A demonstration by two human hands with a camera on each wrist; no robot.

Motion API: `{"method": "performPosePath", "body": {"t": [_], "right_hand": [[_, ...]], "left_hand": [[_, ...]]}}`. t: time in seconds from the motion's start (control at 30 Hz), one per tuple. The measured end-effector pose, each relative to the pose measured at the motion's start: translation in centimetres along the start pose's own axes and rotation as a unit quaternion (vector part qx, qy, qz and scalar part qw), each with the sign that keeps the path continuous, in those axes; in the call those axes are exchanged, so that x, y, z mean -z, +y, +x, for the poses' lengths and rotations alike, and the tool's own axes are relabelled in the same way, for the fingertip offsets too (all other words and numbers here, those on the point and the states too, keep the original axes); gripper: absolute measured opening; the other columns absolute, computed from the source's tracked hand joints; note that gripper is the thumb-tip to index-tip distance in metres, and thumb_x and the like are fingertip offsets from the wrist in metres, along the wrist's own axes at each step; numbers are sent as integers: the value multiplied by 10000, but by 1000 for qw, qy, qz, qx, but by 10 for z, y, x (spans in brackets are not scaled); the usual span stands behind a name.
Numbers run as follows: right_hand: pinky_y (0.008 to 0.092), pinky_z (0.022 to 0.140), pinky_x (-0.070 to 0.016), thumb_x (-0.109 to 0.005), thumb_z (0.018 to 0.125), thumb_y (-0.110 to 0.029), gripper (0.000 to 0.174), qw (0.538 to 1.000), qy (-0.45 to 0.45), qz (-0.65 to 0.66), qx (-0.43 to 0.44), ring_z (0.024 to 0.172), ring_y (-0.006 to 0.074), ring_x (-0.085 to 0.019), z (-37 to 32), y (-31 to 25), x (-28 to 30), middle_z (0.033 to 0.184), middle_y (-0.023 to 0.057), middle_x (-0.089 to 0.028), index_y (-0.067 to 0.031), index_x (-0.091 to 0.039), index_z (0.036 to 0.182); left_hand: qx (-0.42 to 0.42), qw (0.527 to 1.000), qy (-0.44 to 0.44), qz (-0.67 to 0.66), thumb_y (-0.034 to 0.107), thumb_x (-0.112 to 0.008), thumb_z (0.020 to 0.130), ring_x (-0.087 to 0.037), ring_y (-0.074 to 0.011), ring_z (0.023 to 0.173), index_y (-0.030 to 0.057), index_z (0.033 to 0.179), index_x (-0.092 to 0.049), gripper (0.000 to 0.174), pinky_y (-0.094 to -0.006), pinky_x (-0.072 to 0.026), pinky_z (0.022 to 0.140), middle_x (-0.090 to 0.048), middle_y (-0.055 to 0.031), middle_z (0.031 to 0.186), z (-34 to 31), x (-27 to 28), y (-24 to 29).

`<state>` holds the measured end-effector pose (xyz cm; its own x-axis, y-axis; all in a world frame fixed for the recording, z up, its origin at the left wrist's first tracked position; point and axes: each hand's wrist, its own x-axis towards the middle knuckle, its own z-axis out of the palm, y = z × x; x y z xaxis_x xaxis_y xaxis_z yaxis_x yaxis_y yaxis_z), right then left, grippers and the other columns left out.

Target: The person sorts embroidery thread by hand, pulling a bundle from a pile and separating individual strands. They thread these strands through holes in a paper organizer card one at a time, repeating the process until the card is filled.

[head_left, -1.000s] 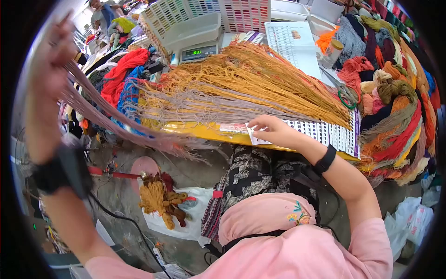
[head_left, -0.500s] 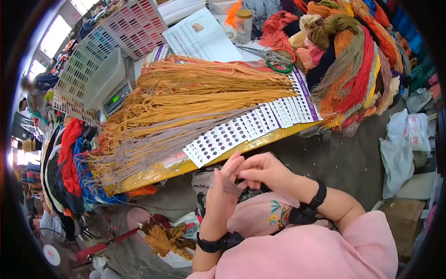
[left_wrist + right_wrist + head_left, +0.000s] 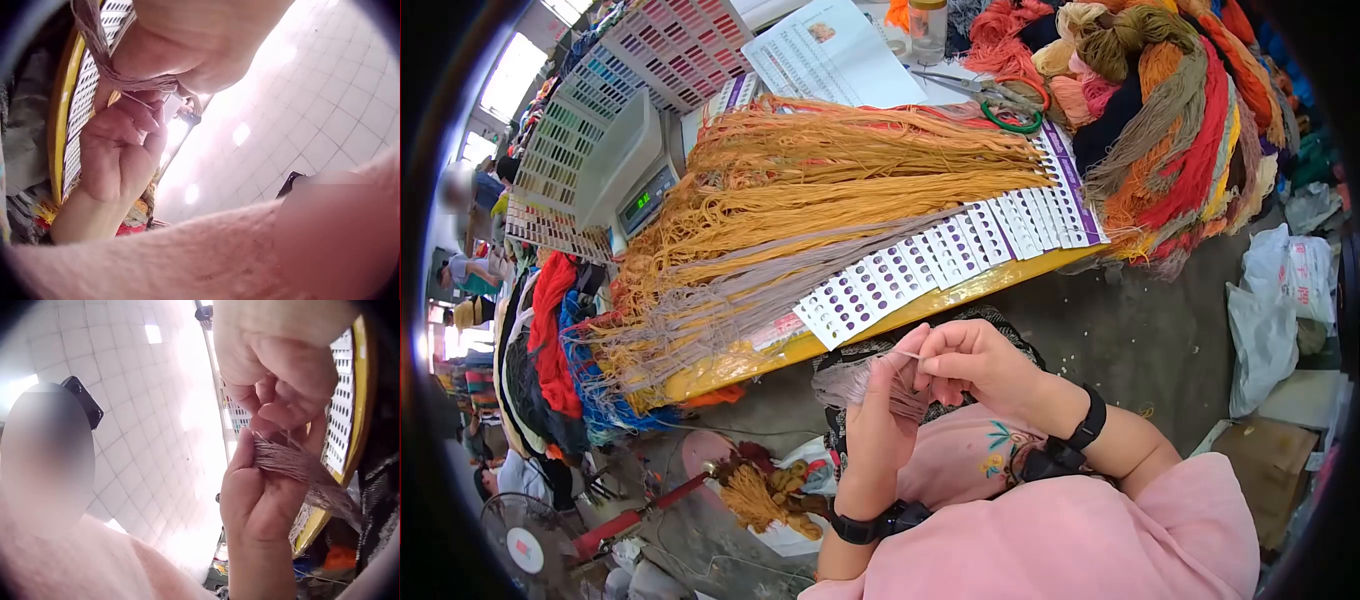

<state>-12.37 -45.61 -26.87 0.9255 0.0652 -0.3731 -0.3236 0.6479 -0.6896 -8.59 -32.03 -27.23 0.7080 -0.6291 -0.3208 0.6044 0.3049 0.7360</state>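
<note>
My left hand (image 3: 874, 415) holds a bundle of mauve-grey embroidery thread (image 3: 840, 385) above my lap. The bundle's loose end spreads out to the left of this hand. In the right wrist view the thread bundle (image 3: 284, 459) lies across the palm side, pressed by the thumb. My right hand (image 3: 975, 355) meets the left fingertips and pinches a thin strand of thread (image 3: 139, 100) drawn from the bundle. On the yellow-edged table, long mauve and golden threads (image 3: 820, 220) fan out from a row of punched white cards (image 3: 870, 295).
Scissors (image 3: 995, 95) with red and green handles lie near a pile of coloured hanks (image 3: 1160, 120). A digital scale (image 3: 645, 205) stands at the left beside a colour chart (image 3: 650, 60). A printed sheet (image 3: 830, 55) and a jar (image 3: 927, 30) are at the back.
My left hand has come from high at the left, trailing the mauve threads, to my lap beside the right hand. The right hand has left the cards and now pinches a strand.
</note>
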Motion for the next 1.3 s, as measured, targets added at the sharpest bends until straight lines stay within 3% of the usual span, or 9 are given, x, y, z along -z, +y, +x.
{"method": "performPosePath", "body": {"t": [0.2,0.4,0.6,0.77,0.87,1.0,1.17,1.2,1.3], "right_hand": [[171,462,-387,-568,750,-70,70,990,-35,-134,-12,529,49,-485,7,6,4,652,13,-558,-3,-565,733],[190,506,-424,-565,748,-67,83,1000,-7,-18,-17,560,47,-498,3,-1,1,650,18,-551,15,-577,746],[183,480,-397,-566,734,-46,67,993,-32,-117,17,544,51,-490,6,2,4,642,18,-552,18,-583,741],[179,462,-368,-558,725,-25,57,998,-17,-55,10,534,45,-472,2,0,9,633,10,-548,22,-591,733],[176,464,-363,-553,725,-17,57,1000,-1,-8,15,539,45,-468,-1,0,7,653,11,-552,24,-591,737],[179,509,-393,-556,719,-7,50,998,-20,-47,45,584,51,-486,-1,3,14,691,8,-557,21,-587,746],[187,555,-409,-532,714,22,37,960,-18,-117,255,628,95,-510,4,11,21,828,61,-548,14,-567,718],[189,563,-412,-526,713,28,40,940,-15,-139,311,631,105,-513,5,12,22,848,72,-543,13,-562,708],[190,518,-412,-545,729,1,35,942,-45,-67,325,596,134,-521,1,5,22,844,107,-529,-17,-537,701]], "left_hand": [[20,999,-45,-22,338,-272,888,-487,-206,960,-74,1201,-316,519,-336,-417,785,-458,-153,1117,4,-3,-2],[27,994,-50,-92,339,-260,893,-487,-195,954,-48,1212,-327,506,-317,-398,806,-457,-145,1126,6,2,-1],[25,996,-77,-48,368,-253,887,-479,-204,977,-46,1220,-312,535,-329,-393,823,-449,-146,1134,8,-5,-2],[24,995,-68,-66,381,-241,887,-468,-213,1000,-49,1217,-309,546,-343,-399,827,-444,-150,1140,9,-4,-2],[29,988,-81,-125,312,-287,893,-470,-211,1007,-57,1186,-347,475,-340,-415,815,-426,-157,1167,11,-2,-5],[-9,999,-30,-26,190,-362,883,-489,-211,985,-61,1120,-415,350,-326,-436,794,-427,-166,1170,11,-6,-7],[-41,997,43,-48,131,-374,874,-507,-230,949,-71,1051,-458,281,-348,-450,771,-490,-179,1076,13,-11,-6],[-48,997,43,-45,144,-377,876,-525,-214,884,-63,1004,-476,262,-322,-459,725,-506,-179,1041,14,-12,-6],[-45,998,8,-44,184,-378,881,-531,-153,656,-37,892,-508,257,-252,-450,559,-547,-160,903,18,-8,-3]]}}
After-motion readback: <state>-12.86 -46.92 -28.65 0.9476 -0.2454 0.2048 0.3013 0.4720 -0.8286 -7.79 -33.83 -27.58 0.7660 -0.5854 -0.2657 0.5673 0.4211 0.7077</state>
